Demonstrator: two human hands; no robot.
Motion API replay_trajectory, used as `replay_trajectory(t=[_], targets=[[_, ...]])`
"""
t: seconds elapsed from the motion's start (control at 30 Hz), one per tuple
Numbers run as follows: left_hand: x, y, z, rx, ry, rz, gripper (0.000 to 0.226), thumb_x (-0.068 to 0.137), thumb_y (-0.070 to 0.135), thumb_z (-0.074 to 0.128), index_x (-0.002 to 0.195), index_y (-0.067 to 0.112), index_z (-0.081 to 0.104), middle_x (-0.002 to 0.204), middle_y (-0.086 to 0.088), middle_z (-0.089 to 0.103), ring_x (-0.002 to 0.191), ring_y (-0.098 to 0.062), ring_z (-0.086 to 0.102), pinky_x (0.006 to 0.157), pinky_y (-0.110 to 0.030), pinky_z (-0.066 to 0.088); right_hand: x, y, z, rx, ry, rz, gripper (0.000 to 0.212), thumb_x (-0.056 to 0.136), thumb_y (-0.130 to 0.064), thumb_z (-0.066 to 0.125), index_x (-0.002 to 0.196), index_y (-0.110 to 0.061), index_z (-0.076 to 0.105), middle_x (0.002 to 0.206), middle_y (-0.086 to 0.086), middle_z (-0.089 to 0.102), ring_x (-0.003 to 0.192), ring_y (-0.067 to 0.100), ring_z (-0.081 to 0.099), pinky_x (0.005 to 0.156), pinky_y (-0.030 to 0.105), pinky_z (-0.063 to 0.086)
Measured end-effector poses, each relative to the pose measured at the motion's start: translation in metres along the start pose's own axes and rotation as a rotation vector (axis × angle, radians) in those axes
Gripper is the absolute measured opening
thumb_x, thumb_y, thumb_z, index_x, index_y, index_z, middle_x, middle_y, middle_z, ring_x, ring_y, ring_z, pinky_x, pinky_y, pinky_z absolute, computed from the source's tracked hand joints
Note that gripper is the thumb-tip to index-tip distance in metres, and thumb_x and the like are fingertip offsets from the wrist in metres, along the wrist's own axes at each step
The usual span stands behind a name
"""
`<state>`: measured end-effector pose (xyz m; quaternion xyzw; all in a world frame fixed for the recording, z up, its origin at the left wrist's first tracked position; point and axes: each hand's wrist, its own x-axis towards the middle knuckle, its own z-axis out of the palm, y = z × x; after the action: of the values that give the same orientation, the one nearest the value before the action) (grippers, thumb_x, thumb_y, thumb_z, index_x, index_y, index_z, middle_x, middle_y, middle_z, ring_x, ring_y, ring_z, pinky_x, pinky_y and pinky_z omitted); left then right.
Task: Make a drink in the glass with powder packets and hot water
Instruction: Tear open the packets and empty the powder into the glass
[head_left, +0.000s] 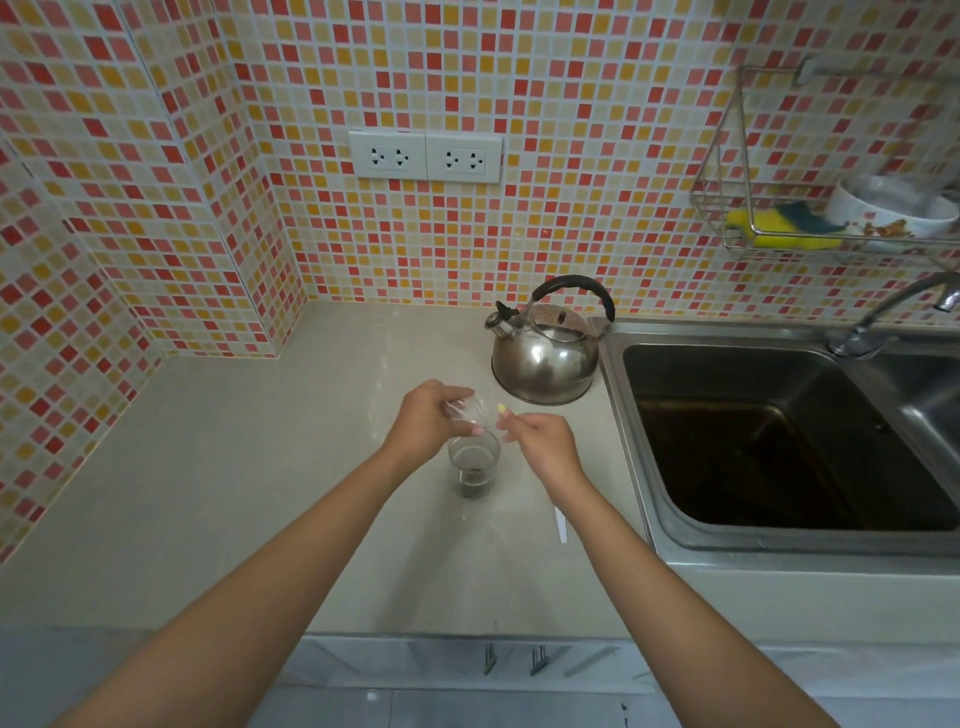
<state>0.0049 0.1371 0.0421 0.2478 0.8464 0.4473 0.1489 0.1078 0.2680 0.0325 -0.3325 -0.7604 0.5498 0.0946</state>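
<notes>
Left hand (423, 421) pinches a blurred, limp clear packet (464, 410) over the glass (472, 462); right hand (540, 439) half-closed, contents unclear. I'd grip the packet's edge.

Both bare forearms reach forward and converge above the glass (472, 460). The left hand (423, 418) hovers just over its rim, fingers curled closed around something clear (blurred). The right hand (540, 441) hangs just right of the rim, thumb and forefinger pinched.
</notes>
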Motion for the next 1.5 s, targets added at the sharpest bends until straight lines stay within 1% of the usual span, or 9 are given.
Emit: replay_trajectory(t=[0.17,0.27,0.4,0.53,0.77,1.0,1.17,1.33,1.5], targets=[[-0.003,0.002,0.003,-0.374,0.092,-0.058,0.037,0.075,0.01,0.079,0.111,0.009,0.07,0.094,-0.006,0.063,0.084,-0.016,0.061,0.086,-0.028,0.051,0.007,-0.019,0.004,0.148,-0.021,-0.041,0.009,0.081,-0.011,0.069,0.079,-0.003,0.073,0.064,-0.001,0.064,0.066,0.012,0.057,0.064,0.022,0.043],[-0.003,0.002,-0.004,-0.49,0.132,-0.064,0.01,0.082,0.008,0.073,0.092,0.006,0.071,0.075,-0.007,0.067,0.073,-0.017,0.064,0.076,-0.023,0.052,0.013,-0.026,-0.001,0.053,-0.002,-0.18,0.007,0.081,-0.009,0.069,0.08,-0.004,0.073,0.069,0.003,0.067,0.068,0.014,0.059,0.068,0.026,0.046],[-0.002,0.003,-0.016,-0.454,0.059,-0.017,0.009,0.084,0.004,0.07,0.09,-0.001,0.067,0.072,-0.01,0.066,0.068,-0.02,0.066,0.067,-0.013,0.053,0.019,-0.034,-0.007,-0.129,-0.04,-0.349,0.006,0.081,-0.01,0.07,0.082,-0.005,0.074,0.079,0.009,0.071,0.075,0.018,0.062,0.069,0.027,0.046],[0.001,0.008,-0.023,-0.345,-0.027,0.025,0.008,0.086,0.007,0.068,0.089,-0.001,0.068,0.075,-0.015,0.067,0.066,-0.016,0.067,0.076,-0.022,0.053,0.024,-0.04,-0.01,-0.158,-0.108,-0.358,0.004,0.081,-0.008,0.071,0.083,-0.006,0.073,0.066,-0.004,0.063,0.062,0.006,0.055,0.061,0.016,0.044],[0.007,0.018,-0.02,-0.207,0.078,0.069,0.009,0.083,0.003,0.068,0.076,0.007,0.069,0.066,-0.01,0.067,0.063,-0.018,0.063,0.073,-0.03,0.053,0.022,-0.044,-0.009,-0.195,-0.092,-0.392,0.006,0.083,-0.004,0.067,0.083,-0.004,0.073,0.058,-0.01,0.058,0.047,-0.008,0.053,0.049,0.002,0.038],[0.009,0.021,-0.026,-0.18,-0.047,0.133,0.003,0.084,0.011,0.071,0.081,0.011,0.071,0.073,-0.005,0.072,0.068,-0.01,0.069,0.072,-0.017,0.054,0.017,-0.047,-0.014,-0.162,-0.069,-0.381,0.005,0.082,-0.006,0.069,0.084,-0.002,0.07,0.067,0.002,0.061,0.061,0.01,0.054,0.061,0.019,0.045],[0.008,0.027,-0.021,-0.096,0.012,0.148,0.012,0.082,0.006,0.071,0.073,0.013,0.069,0.069,-0.006,0.07,0.065,-0.013,0.066,0.069,-0.021,0.053,0.012,-0.052,-0.011,-0.232,-0.127,-0.406,0.009,0.084,-0.006,0.066,0.089,0.0,0.071,0.085,0.021,0.071,0.071,0.017,0.058,0.062,0.02,0.045],[0.002,0.027,-0.015,-0.122,0.109,0.158,0.024,0.081,0.007,0.071,0.064,0.023,0.066,0.06,0.0,0.066,0.056,-0.008,0.062,0.06,-0.013,0.05,0.01,-0.055,-0.01,-0.315,-0.07,-0.484,0.009,0.084,-0.005,0.066,0.087,0.001,0.072,0.084,0.02,0.068,0.07,0.017,0.053,0.065,0.025,0.043],[0.002,0.026,-0.022,-0.149,0.066,0.151,0.011,0.081,0.005,0.072,0.071,0.009,0.07,0.063,-0.006,0.068,0.059,-0.014,0.064,0.065,-0.022,0.054,0.007,-0.055,-0.012,-0.32,-0.085,-0.486,0.012,0.085,-0.008,0.065,0.093,-0.005,0.074,0.085,0.014,0.071,0.073,0.02,0.06,0.067,0.027,0.049]])
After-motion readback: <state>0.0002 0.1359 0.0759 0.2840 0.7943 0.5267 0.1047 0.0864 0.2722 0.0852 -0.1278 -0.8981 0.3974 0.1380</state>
